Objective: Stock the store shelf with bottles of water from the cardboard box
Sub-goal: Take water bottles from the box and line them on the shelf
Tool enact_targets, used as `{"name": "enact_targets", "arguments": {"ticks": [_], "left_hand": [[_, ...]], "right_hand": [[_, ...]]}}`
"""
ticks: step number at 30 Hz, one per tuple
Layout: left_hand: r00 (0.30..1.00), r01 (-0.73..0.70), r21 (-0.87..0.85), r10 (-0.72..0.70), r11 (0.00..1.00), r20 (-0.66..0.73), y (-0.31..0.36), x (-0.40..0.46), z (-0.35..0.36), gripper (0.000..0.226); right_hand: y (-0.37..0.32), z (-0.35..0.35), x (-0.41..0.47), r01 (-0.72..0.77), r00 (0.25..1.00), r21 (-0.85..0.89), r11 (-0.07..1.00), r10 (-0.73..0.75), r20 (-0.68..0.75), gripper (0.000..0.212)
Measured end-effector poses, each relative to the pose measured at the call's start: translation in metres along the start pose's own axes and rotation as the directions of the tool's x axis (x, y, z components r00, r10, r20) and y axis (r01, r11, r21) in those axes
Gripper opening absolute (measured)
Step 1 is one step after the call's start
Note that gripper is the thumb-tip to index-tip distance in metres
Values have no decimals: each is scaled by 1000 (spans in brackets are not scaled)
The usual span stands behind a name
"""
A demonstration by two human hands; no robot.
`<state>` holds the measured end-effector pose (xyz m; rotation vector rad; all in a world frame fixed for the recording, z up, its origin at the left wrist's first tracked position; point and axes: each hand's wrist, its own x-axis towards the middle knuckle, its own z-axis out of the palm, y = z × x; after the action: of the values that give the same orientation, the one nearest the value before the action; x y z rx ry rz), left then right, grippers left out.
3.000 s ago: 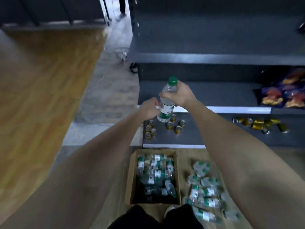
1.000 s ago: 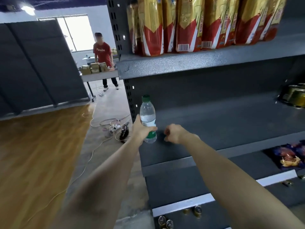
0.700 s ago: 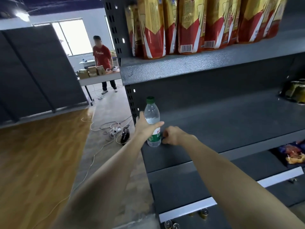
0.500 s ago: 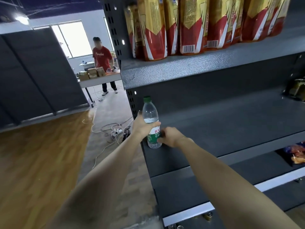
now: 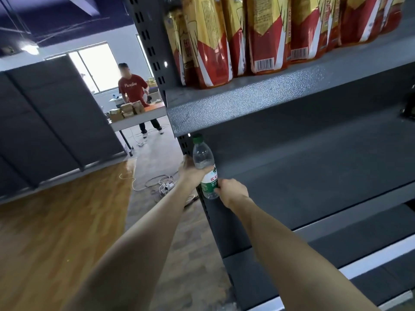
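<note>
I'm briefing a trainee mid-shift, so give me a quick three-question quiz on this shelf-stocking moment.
1. True or false: the water bottle lies on its side on the shelf.
2. Which of the hands grips the bottle's upper body: A) left hand B) right hand?
3. Fill in: the bottle's cap is ___ in colour.

Key: 1 false, it stands upright at the shelf's left end. 2 A; the right hand holds the lower label. 3 green.
</note>
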<state>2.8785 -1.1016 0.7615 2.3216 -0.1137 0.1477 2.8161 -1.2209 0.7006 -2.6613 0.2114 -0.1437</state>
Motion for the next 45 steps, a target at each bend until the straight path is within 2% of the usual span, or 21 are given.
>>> {"name": "enact_targets", "arguments": {"ticks": [3,6,10,16,21,24,33,39,42,45], "left_hand": [[1000,-1,3,1,1000,24,2,12,5,68],[999,24,-32,-23,999,31,9,15,10,78],[996,30,-35,-33,999,-83,19,10,14,78],[985,34,-55,-43,998,-170,7,10,28,78],[990,52,-80,-62,995,-125,13,6,25,81],[990,79,-76,-87,994,-107,15,0,24,75],[981,191,103,-188,976,-35,32,-71,29,31],[996,73,161,-62,984,-70,61,-151,45,18],[1000,16,320,-11,947,-19,72,-205,61,17],[997,-17,492,-24,870,76,71,-255,77,22]], "right_hand": [[-4,6,7,2,1000,6,1000,-2,0,26],[-11,11,15,26,1000,-1,1000,-26,-2,24],[-14,9,24,35,999,5,999,-35,0,23],[-1,3,23,45,999,29,999,-45,-6,25],[2,-5,18,27,1000,79,997,-28,15,23],[5,-11,12,11,999,105,994,-14,34,20],[40,-39,-42,45,996,76,996,-51,73,29],[86,-79,-102,133,990,28,991,-134,51,25],[115,-87,-140,154,983,24,988,-155,98,26],[149,-85,-176,186,957,39,982,-190,220,25]]}}
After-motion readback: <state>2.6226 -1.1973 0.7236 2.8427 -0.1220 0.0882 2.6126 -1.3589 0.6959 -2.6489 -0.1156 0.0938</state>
